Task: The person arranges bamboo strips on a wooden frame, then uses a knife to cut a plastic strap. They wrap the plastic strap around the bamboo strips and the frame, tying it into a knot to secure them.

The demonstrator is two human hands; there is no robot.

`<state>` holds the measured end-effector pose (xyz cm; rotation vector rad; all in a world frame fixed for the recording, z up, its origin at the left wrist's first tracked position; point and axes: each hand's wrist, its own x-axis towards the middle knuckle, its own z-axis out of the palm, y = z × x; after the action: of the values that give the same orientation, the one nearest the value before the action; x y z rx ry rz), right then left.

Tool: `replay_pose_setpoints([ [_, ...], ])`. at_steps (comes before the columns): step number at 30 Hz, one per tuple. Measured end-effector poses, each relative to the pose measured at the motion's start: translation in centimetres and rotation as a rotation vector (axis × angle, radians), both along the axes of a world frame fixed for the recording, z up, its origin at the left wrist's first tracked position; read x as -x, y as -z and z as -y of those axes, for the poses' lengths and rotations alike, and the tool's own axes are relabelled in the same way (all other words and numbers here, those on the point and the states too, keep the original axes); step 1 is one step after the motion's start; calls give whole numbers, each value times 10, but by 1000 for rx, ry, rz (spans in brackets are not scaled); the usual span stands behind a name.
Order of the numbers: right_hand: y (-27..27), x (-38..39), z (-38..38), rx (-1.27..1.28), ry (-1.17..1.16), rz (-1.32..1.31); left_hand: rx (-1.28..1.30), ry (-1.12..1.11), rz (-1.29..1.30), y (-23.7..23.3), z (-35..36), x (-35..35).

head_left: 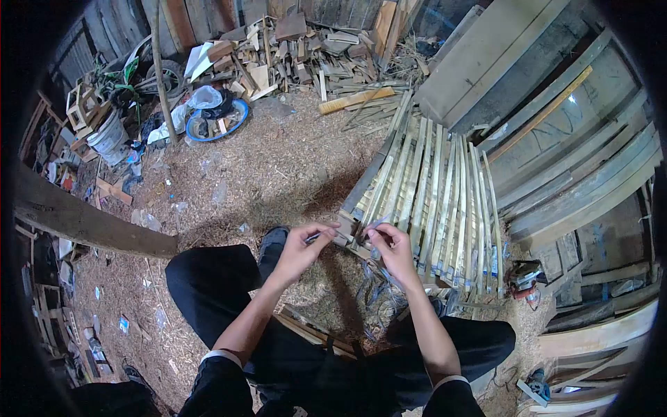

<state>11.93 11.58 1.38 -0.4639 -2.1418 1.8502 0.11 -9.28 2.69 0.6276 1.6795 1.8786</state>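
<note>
My left hand (304,247) is closed, thumb against fingers, with a short thin greyish strip (315,237) between them. Facing it, my right hand (396,254) pinches a thin pale strip (379,222) whose tip sticks up past the fingers. Whether both hands hold one and the same strip I cannot tell. Both hands are close over the near left corner of a stack of long narrow wooden slats (424,187), lying side by side in a fan. Clear plastic scraps (375,283) hang below my right hand.
Wood shavings cover the ground (278,146). Offcuts (292,52) are heaped at the back, near a blue basin (233,125). A wooden beam (97,224) juts in from the left. A red power tool (526,278) lies right of the slats, and boards (570,160) lean along the right.
</note>
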Motion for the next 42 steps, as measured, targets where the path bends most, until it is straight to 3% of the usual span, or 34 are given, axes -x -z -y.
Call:
replay_pose_setpoints([
  [3, -10, -3, 3, -28, 3, 113, -52, 23, 51, 4, -11, -4],
  [9, -1, -7, 11, -46, 70, -62, -56, 42, 187, 11, -20, 3],
  [11, 12, -3, 8, 7, 243, -143, -88, 26, 220, 12, -21, 4],
  [12, 12, -3, 5, -109, 281, -55, -119, 51, 251, 11, -21, 2],
  [18, 12, -4, 9, -126, 394, 35, -134, 26, 325, 5, -29, -2],
  [25, 17, -4, 7, -260, 371, -2, -131, 20, 308, 8, -36, -7],
  [33, -17, 2, 35, -299, 43, -9, -89, -107, 183, 31, -8, 4],
  [36, -6, 9, 41, -561, -37, -39, -41, -90, 386, 23, -1, 10],
  [40, 8, 5, 54, -873, -33, -78, -24, -50, 415, 10, 1, 8],
  [42, 20, 1, 61, -1066, -30, -75, -7, -6, 298, 10, -3, 6],
])
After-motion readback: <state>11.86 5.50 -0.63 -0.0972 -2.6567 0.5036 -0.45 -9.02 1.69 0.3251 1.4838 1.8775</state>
